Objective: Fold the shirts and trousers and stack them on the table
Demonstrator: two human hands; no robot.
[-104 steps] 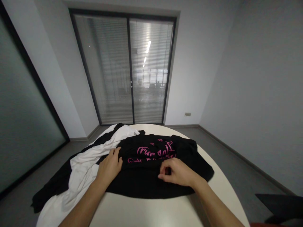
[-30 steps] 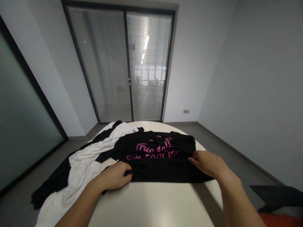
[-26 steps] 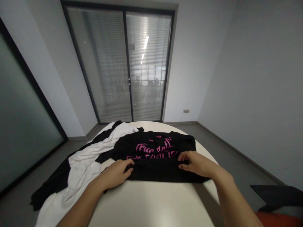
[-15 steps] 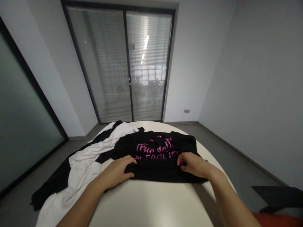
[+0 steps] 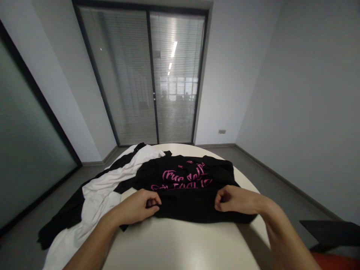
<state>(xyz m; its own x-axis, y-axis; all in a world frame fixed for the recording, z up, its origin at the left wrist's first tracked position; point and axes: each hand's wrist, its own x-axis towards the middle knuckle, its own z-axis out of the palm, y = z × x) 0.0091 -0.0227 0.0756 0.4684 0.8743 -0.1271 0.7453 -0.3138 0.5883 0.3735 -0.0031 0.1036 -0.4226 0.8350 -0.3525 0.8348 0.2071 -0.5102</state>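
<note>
A black shirt with pink lettering lies across the table in front of me, its near part folded up over the lower edge of the print. At the left end of that fold, my left hand has its fingers curled toward the thumb, closed on the cloth. My right hand pinches the fold near its right side, thumb and fingertips pressed together. The exact grip of the fingertips on the dark fabric is hard to make out.
White garments and a black garment lie heaped along the left of the round white table, hanging past its edge. A dark chair part with red below stands at the lower right. Glass doors are beyond.
Both hands have come slightly nearer to me, and the left fingers have curled in. The near fold of the shirt has shifted toward me, uncovering a little more pink print at the left.
</note>
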